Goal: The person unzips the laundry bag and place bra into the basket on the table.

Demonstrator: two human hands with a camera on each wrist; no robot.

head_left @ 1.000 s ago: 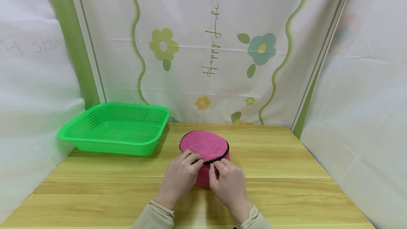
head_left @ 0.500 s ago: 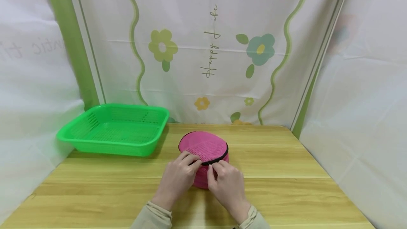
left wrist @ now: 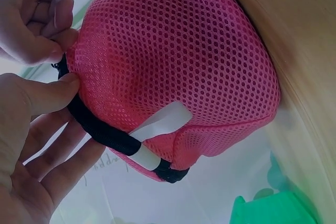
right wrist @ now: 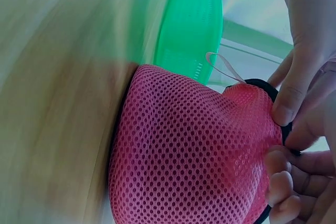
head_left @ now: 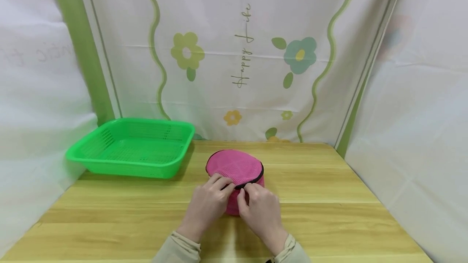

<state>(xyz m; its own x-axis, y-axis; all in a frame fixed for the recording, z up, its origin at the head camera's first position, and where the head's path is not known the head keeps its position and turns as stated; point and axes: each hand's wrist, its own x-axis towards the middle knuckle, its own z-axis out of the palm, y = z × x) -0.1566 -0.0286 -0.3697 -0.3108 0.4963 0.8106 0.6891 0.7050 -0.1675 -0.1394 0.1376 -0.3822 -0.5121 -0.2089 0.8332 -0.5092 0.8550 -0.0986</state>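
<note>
A round pink mesh bag (head_left: 234, 164) stands on the table, its flat top edged by a black zipper (left wrist: 100, 124). My left hand (head_left: 207, 203) pinches the zipper edge at the front, thumb on the mesh side and the other fingers behind it. Close beside it, my right hand (head_left: 261, 210) pinches the same edge with thumb and index finger; a small black end pokes out at its fingertips. What exactly the right fingertips hold is partly hidden. A white fabric loop (left wrist: 167, 120) hangs from the zipper band in the left wrist view.
A green plastic basket (head_left: 131, 164) with perforated walls stands at the back left of the wooden table (head_left: 329, 222). White flower-printed curtains (head_left: 219, 19) enclose the back and both sides.
Both hands keep their hold at the bag's front edge. The whole scene shifts only slightly, and the bag stays in place.
</note>
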